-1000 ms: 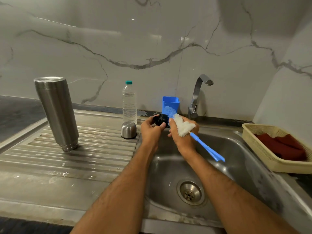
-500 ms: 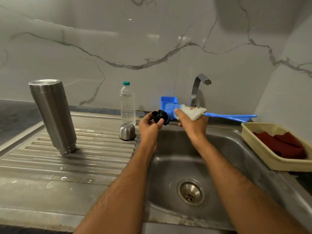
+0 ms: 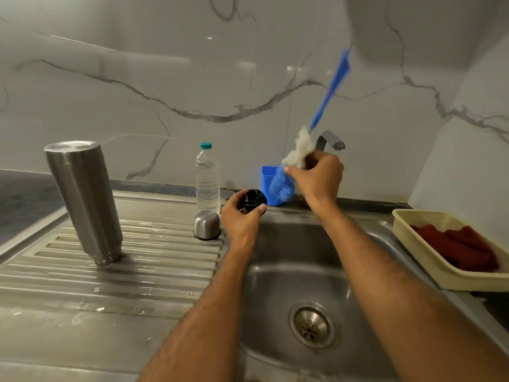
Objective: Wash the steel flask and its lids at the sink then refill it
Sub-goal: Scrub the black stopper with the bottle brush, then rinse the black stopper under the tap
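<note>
Since half a second back, I see the long blue-handled bottle brush [image 3: 329,89] has swung from level to steeply upright, handle tip now high against the marble wall, bristle end down. Right hand [image 3: 316,176] grips it near the white fluffy head, fingers curled round; blue bristles poke out below the fist, at the small blue plastic cup [image 3: 265,183] on the sink's back ledge. Left hand [image 3: 241,216] has dropped a little and holds the round black inner lid [image 3: 254,200] between curled fingers and thumb, over the left rim of the steel sink basin [image 3: 275,285].

Tall brushed-steel flask [image 3: 84,201] stands mouth-down on the ridged draining board [image 3: 124,271], well left of both hands. Small domed steel cap [image 3: 207,224] sits on the board just beside my left hand. Clear plastic water bottle with green cap [image 3: 207,177] stands behind it. Curved tap [image 3: 330,140] is partly hidden by the right hand. Cream basket [image 3: 429,260] with red cloth [image 3: 462,249] sits far right.
</note>
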